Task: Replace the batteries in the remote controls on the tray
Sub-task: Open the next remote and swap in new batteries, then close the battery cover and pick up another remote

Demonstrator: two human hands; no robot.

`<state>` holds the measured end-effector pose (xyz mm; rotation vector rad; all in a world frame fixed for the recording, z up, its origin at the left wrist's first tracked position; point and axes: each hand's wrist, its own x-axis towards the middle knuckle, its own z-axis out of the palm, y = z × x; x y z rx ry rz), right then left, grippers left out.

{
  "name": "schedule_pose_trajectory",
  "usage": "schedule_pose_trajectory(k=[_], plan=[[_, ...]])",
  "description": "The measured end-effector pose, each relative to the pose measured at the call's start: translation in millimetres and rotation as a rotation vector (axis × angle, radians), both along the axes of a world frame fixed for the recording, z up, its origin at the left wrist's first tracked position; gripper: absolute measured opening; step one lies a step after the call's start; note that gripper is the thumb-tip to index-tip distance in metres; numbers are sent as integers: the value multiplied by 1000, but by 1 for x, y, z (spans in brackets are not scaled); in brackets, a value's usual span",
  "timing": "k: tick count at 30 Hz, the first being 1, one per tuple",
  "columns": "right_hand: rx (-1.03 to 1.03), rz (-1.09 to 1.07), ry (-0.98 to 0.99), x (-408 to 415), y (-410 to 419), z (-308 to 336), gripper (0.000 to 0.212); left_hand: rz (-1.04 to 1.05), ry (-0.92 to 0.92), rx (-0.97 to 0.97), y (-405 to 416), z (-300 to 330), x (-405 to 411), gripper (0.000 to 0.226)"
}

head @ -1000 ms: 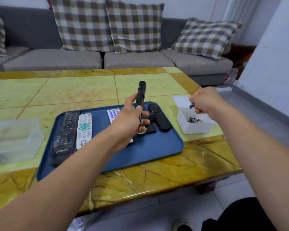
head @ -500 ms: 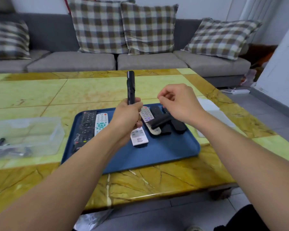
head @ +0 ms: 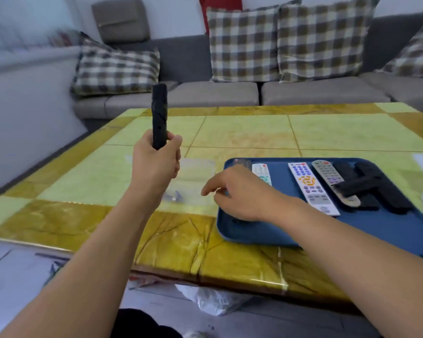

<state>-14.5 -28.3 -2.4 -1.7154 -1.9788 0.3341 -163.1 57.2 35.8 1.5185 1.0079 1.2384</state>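
— Marble table [head: 242, 132], tray [head: 266, 230] as landmark: progress?
— Early, I judge. Right hand [head: 239, 193], over the tray's left edge, looks loosely curled; can't tell if it holds anything. Left hand [head: 156, 162], left of the tray, grips one black remote [head: 159, 115] upright. Other remotes [head: 313, 186] lie on the tray.

left hand [head: 156, 164] is raised, fingers curled tight around the slim black remote [head: 159, 115] held upright. right hand [head: 239, 193] hovers lower, palm down, fingers loosely bent and pointing left. both forearms extend forward, bare.
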Motion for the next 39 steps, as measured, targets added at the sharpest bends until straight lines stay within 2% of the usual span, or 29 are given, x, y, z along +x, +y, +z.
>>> schedule_pose_trajectory(k=[5, 10, 13, 15, 18, 21, 24, 26, 30, 33, 36, 39], plan=[[12, -52, -85, -20, 12, -8, 46, 164, 2, -83, 26, -18, -41, 11], [-102, -85, -239, -26, 18, -10, 53, 194, 127, -87, 41, -27, -51, 14], [-20, -207, -402, -35, 38, -11, 47, 203, 137, -69, 45, -29, -54, 2], [58, -239, -480, -41, 54, -10, 38, 197, 157, -52, 48, -31, -54, 2], [27, -250, -440, -44, 76, -10, 32, 219, 208, -44, 59, -36, -59, 7], [-70, -257, -246, -41, 95, -10, 25, 276, 191, -76, 71, -47, -69, 20], [-241, -203, -172, -43, 111, -3, 52, 295, 169, -147, 78, -60, -70, 34], [-361, -224, -206, -44, 124, 2, 53, 285, 117, -226, 82, -66, -65, 32], [-623, -278, -130, -49, 147, 3, 55, 297, 34, -398, 90, -68, -57, 13], [-639, -257, -219, -57, 159, -1, 49, 274, -18, -495, 91, -69, -53, 13], [-576, -231, -321, -61, 164, -2, 43, 270, -40, -511, 92, -69, -51, 12], [-539, -153, -356, -57, 169, -8, 28, 263, -44, -511, 93, -70, -49, 8]])
